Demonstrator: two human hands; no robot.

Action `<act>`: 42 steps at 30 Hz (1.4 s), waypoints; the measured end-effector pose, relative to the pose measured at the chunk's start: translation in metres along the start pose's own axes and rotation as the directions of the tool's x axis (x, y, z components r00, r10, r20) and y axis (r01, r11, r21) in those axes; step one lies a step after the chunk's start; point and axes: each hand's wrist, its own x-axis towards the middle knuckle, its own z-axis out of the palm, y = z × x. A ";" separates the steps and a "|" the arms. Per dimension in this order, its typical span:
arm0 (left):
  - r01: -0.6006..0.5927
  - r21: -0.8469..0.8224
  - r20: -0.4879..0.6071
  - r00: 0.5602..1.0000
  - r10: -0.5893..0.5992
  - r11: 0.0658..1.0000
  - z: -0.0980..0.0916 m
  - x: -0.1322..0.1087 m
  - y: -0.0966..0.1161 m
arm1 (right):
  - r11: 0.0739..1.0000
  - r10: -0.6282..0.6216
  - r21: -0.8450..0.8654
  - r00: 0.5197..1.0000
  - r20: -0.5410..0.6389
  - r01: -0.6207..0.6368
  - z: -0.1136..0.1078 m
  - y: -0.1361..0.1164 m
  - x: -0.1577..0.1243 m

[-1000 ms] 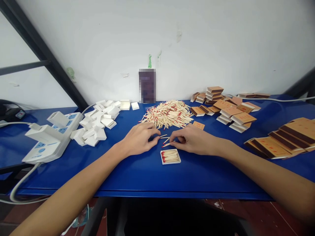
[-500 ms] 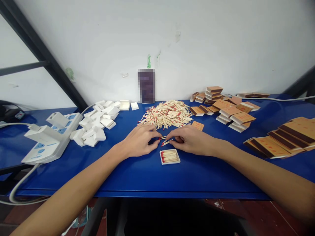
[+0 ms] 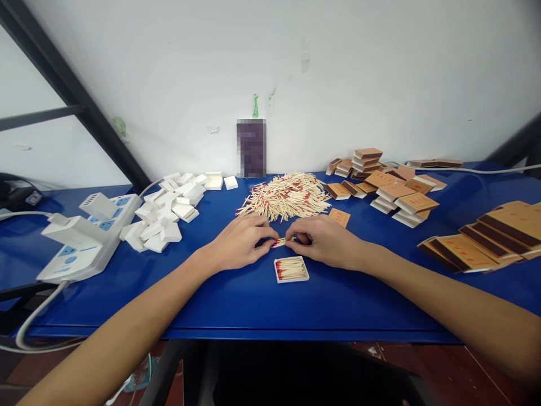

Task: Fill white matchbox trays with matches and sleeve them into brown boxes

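A few matches (image 3: 280, 242) with red heads lie side by side between my hands. My left hand (image 3: 243, 241) pinches them at the head end with thumb and forefinger. From the other side my right hand (image 3: 323, 241) closes thumb and forefinger on their plain ends. Just below sits a white matchbox tray (image 3: 292, 281) filled with matches, their red heads to the left. Behind my fingers a large loose heap of matches (image 3: 289, 194) spreads over the blue table (image 3: 253, 307). An orange matchbox sleeve (image 3: 340, 217) lies flat beyond my right hand.
White matchbox trays (image 3: 163, 211) are piled at the left, beside a white power strip (image 3: 91, 237) with plugs and cables. Matchboxes (image 3: 397, 194) are stacked at the back right, and flat matchbox sleeves (image 3: 486, 239) at the far right. A dark pixelated panel (image 3: 252, 148) leans on the wall.
My right hand has shifted slightly left, bringing the match it held in alongside those at my left fingertips. My left hand and the filled tray have stayed put.
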 end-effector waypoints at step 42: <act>-0.011 -0.022 0.008 1.000 0.011 1.000 -0.001 0.000 0.005 | 0.998 -0.037 0.050 0.989 0.140 0.031 -0.011 0.005 -0.001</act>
